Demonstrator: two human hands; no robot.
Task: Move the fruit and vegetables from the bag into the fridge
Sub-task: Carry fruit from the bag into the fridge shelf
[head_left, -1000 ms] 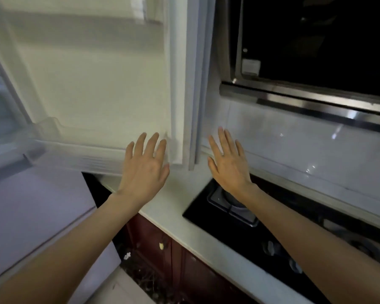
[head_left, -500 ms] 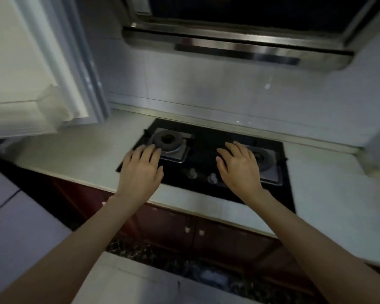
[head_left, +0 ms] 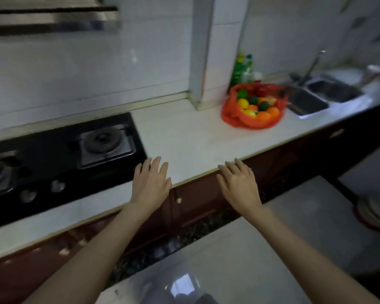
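Observation:
A red plastic bag [head_left: 230,115] lies open on the white counter [head_left: 184,132] at the right, beside the sink. Inside it I see several oranges [head_left: 264,116], yellow fruits [head_left: 242,103] and dark green fruits [head_left: 263,105]. My left hand [head_left: 150,183] hovers flat with straight fingers over the counter's front edge, right of the stove. My right hand [head_left: 239,185] is also flat and empty, held in front of the counter edge. Both are well short of the bag. The fridge is out of view.
A black gas stove [head_left: 64,154] fills the counter's left part, under a steel hood [head_left: 53,18]. A wall column [head_left: 202,51] stands behind the bag, with green bottles [head_left: 241,66] beside it. A steel double sink [head_left: 316,97] with a tap lies far right. Dark red cabinets [head_left: 195,198] run below.
The view has swung right, from the open fridge door past the stove to the counter with the bag. Both hands stayed flat and empty throughout.

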